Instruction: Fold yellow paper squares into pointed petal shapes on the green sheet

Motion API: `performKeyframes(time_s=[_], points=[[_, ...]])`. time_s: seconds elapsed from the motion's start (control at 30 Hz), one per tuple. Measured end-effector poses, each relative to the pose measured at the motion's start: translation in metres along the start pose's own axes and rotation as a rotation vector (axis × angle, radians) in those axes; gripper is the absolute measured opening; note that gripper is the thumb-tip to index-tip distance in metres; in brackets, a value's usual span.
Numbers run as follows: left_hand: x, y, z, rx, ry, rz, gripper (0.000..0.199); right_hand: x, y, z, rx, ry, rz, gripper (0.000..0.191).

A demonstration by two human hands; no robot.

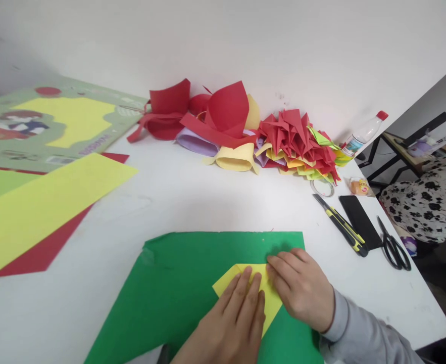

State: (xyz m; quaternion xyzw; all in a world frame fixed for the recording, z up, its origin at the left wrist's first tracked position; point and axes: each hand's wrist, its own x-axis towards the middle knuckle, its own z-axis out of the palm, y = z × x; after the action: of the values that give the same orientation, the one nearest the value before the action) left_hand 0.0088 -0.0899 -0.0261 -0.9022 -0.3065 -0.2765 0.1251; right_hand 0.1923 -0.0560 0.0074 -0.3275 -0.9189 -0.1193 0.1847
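A piece of folded yellow paper (pixel 274 302) lies on a green sheet (pixel 150 293) at the front of the table. My left hand (pixel 232 323) rests flat on it, fingers stretched out and pressing it down. At the paper's upper right edge, my right hand (pixel 302 288) has its fingers bent and pinched on the paper. Part of the yellow paper is hidden under both hands.
At left, yellow strips (pixel 56 202) overlap red paper (pixel 41 253) beside a printed green pad (pixel 120 108). Red paper shapes (pixel 226 111) and folded pieces (pixel 291 136) line the wall. A utility knife (pixel 340 225), black phone-like slab (pixel 360 222), scissors (pixel 393 247), tape roll (pixel 322 188) and bottle (pixel 362 134) stand right.
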Motion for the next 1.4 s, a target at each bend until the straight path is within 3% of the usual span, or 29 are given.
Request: performKeyframes(time_s=[0.23,0.33,0.47,0.63,0.93,1.1,1.23,1.3,1.4], points=[[-0.004,-0.004,0.004,-0.030,0.002,-0.010,0.033,0.004,0.006,-0.003,0.073,-0.016,0.075,0.025],[-0.003,-0.005,0.007,-0.041,-0.057,-0.029,0.029,0.004,0.004,-0.008,0.055,-0.046,0.111,0.023],[0.002,-0.005,0.007,-0.070,-0.029,-0.059,0.028,0.001,0.004,-0.012,0.072,-0.046,0.227,0.023],[0.002,-0.005,0.007,-0.083,-0.067,-0.025,0.031,-0.007,0.015,-0.009,0.198,0.002,0.427,0.020],[-0.002,-0.011,0.012,-0.131,-0.148,0.006,0.034,-0.007,0.015,-0.006,0.423,-0.051,0.454,0.014],[-0.002,-0.011,0.011,-0.121,-0.174,0.013,0.033,-0.007,0.024,-0.003,0.548,-0.072,0.570,0.016],[-0.001,-0.011,0.010,-0.084,-0.159,0.042,0.035,-0.004,0.019,-0.005,0.471,-0.062,0.393,0.022],[0.001,-0.012,0.008,-0.052,-0.160,0.078,0.036,-0.001,0.012,-0.006,0.275,-0.074,0.257,0.021],[0.003,-0.012,0.006,-0.019,-0.155,0.112,0.038,0.003,0.002,-0.007,-0.001,-0.085,0.180,0.028]])
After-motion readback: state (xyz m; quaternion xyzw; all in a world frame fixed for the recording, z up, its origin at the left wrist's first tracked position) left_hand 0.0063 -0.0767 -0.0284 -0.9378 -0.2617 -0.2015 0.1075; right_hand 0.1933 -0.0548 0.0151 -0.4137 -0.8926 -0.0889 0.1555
